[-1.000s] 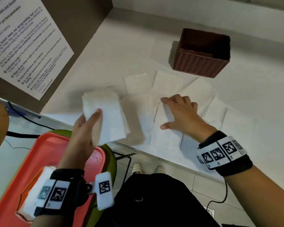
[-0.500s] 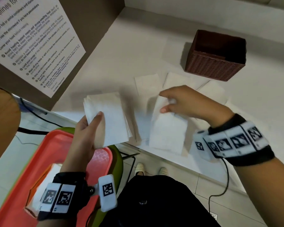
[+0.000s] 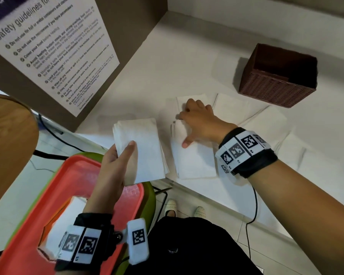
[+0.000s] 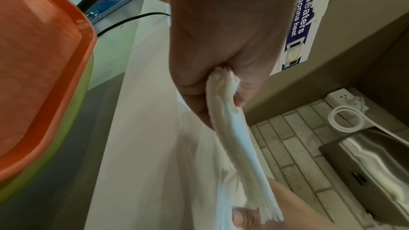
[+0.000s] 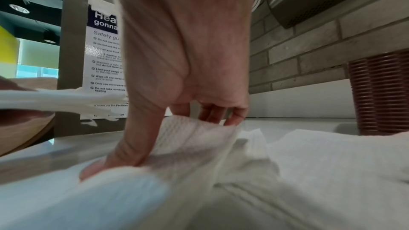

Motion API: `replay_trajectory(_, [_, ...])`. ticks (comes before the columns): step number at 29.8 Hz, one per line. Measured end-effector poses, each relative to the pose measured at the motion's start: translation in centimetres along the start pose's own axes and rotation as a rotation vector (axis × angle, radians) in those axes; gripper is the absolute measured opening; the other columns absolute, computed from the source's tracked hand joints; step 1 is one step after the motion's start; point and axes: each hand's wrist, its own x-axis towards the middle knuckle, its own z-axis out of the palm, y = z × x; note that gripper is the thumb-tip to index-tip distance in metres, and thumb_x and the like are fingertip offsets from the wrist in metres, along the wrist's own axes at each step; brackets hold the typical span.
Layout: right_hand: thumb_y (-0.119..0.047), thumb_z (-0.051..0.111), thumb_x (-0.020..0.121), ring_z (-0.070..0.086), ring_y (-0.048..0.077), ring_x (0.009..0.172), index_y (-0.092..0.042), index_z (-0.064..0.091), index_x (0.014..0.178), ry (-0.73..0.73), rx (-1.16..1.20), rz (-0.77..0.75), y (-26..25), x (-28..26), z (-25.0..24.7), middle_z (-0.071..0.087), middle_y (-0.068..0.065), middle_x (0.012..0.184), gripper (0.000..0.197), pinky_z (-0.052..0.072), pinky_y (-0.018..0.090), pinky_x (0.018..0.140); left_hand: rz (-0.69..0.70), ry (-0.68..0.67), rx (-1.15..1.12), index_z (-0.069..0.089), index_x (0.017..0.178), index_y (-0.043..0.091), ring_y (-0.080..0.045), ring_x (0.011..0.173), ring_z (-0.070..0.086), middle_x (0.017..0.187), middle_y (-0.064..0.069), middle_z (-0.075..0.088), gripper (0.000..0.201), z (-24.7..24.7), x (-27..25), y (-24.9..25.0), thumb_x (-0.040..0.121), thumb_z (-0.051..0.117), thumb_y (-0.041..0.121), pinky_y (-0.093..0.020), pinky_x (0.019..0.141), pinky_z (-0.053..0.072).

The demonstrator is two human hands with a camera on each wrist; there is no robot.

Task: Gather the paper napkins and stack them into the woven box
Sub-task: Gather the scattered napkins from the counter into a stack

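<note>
My left hand [image 3: 117, 163] holds a stack of white paper napkins [image 3: 141, 147] just off the counter's front edge, thumb on top. The left wrist view shows the stack [image 4: 239, 146] pinched edge-on in that hand [image 4: 221, 80]. My right hand [image 3: 187, 128] is low over a napkin [image 3: 195, 161] on the counter, fingers curled over its far edge and thumb spread on it. In the right wrist view the napkin [image 5: 194, 139] bulges up between thumb and fingers. More napkins [image 3: 266, 124] lie fanned out to the right. The brown woven box [image 3: 276, 90] stands behind them, its inside dark.
A brown panel with a safety poster [image 3: 58, 56] walls the counter's left side. Below the front edge sit an orange tray [image 3: 48, 195] over a green one and a wooden round surface [image 3: 8, 145]. A steel dispenser [image 4: 365, 163] hangs on the brick wall.
My right hand lifted a napkin by its far edge, carried it left and lowered it onto the counter beside the left hand's stack. The left hand stayed put.
</note>
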Motion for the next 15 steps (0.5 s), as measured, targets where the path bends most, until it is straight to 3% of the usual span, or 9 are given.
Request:
replay_trajectory(5, [-0.035,0.079,0.073,0.048,0.029,0.125,-0.021,0.042,0.141,-0.059,0.167,-0.041,0.0,-0.7,-0.1,0.055,0.008,0.134,0.079,0.041,0.041,0.098,-0.007,-0.008,-0.005,0.065,0.104,0.021,-0.025,0.092,0.068,0.101,-0.005,0.072,0.012,-0.1,0.5,0.1,0.098,0.057,0.028,-0.036,0.068,0.055])
replay_trajectory(9, [-0.027,0.073,0.082,0.052,0.023,0.121,-0.021,0.050,0.139,-0.058,0.272,-0.061,0.5,-1.5,-0.6,0.059,0.005,0.131,0.062,0.041,0.031,0.095,-0.024,-0.003,-0.008,0.065,0.102,0.022,-0.025,0.092,0.067,0.102,-0.005,0.071,0.011,0.0,0.9,0.3,0.098,0.057,0.029,-0.035,0.066,0.055])
replay_trajectory(11, [-0.023,0.072,0.083,0.057,0.018,0.105,-0.018,0.057,0.134,-0.021,0.347,-0.089,0.7,-2.2,-1.2,0.067,-0.001,0.117,0.053,0.042,0.025,0.085,-0.040,-0.005,-0.013,0.064,0.101,0.023,-0.024,0.091,0.067,0.101,-0.005,0.070,0.010,0.1,0.9,0.4,0.098,0.057,0.029,-0.036,0.066,0.055])
replay_trajectory(12, [-0.022,0.072,0.083,0.058,0.014,0.092,-0.017,0.060,0.129,0.011,0.388,-0.095,0.8,-2.6,-1.6,0.068,-0.011,0.101,0.047,0.041,0.022,0.077,-0.046,-0.009,-0.014,0.064,0.101,0.023,-0.025,0.091,0.066,0.101,-0.005,0.069,0.009,0.1,0.9,0.4,0.098,0.057,0.029,-0.036,0.066,0.055])
replay_trajectory(14, [-0.020,0.073,0.083,0.050,0.005,0.071,-0.017,0.067,0.116,0.048,0.433,-0.104,1.0,-3.2,-2.1,0.052,-0.026,0.074,0.033,0.034,0.022,0.067,-0.051,-0.018,-0.005,0.063,0.101,0.023,-0.025,0.091,0.065,0.101,-0.005,0.068,0.010,0.3,0.9,0.4,0.098,0.057,0.030,-0.036,0.065,0.055])
replay_trajectory(15, [-0.020,0.073,0.083,0.048,0.004,0.069,-0.019,0.068,0.111,0.037,0.429,-0.105,1.2,-3.3,-2.4,0.048,-0.027,0.072,0.028,0.034,0.023,0.067,-0.051,-0.020,0.001,0.063,0.101,0.023,-0.025,0.091,0.065,0.102,-0.005,0.068,0.010,0.4,0.9,0.5,0.098,0.056,0.030,-0.035,0.064,0.054])
